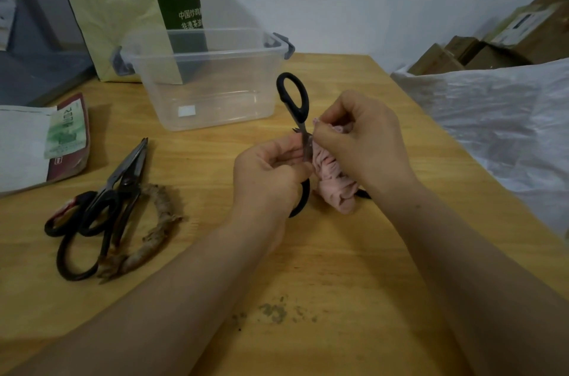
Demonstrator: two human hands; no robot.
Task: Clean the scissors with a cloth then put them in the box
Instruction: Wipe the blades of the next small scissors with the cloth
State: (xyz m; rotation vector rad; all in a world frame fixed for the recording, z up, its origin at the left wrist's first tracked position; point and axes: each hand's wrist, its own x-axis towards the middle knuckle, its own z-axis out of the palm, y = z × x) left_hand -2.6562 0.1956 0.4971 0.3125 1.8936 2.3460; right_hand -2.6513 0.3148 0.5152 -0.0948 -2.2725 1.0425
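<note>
I hold a pair of black-handled scissors [293, 98] above the middle of the wooden table [338, 267], one handle loop pointing up toward the box. My left hand [271, 173] grips the scissors around the lower handle and the blades. My right hand [360, 137] pinches a bunched pink cloth [334, 181] against the blades, which are mostly hidden between my fingers. The clear plastic box [209, 80] with grey latches stands open just behind the hands; nothing shows inside it.
Two more pairs of scissors [101, 209] lie at the left, one wrapped in frayed cord. A banknote on a red booklet [66, 135] lies at the far left. A paper bag and dark carton stand behind the box. White plastic sheeting [498, 129] borders the table's right edge.
</note>
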